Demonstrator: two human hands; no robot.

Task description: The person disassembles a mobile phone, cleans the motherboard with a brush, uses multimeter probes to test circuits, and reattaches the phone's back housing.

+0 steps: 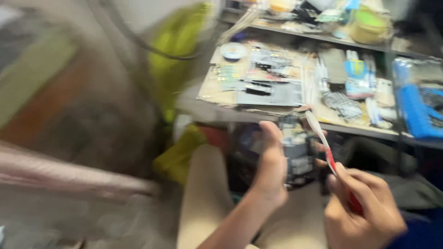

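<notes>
Head view, blurred by motion, shows your left hand [271,168] grasping a dark boxy device [295,154] near the middle of the scene, thumb up along its left edge and fingertips showing past its right side. Your right hand [362,210], near and to the right, is clenched around the red handle of a toothbrush [321,140] whose white head tilts up-left, just beside the device's top right corner. Farther off, a cluttered shelf [350,129] carries flat packets and blue items.
</notes>
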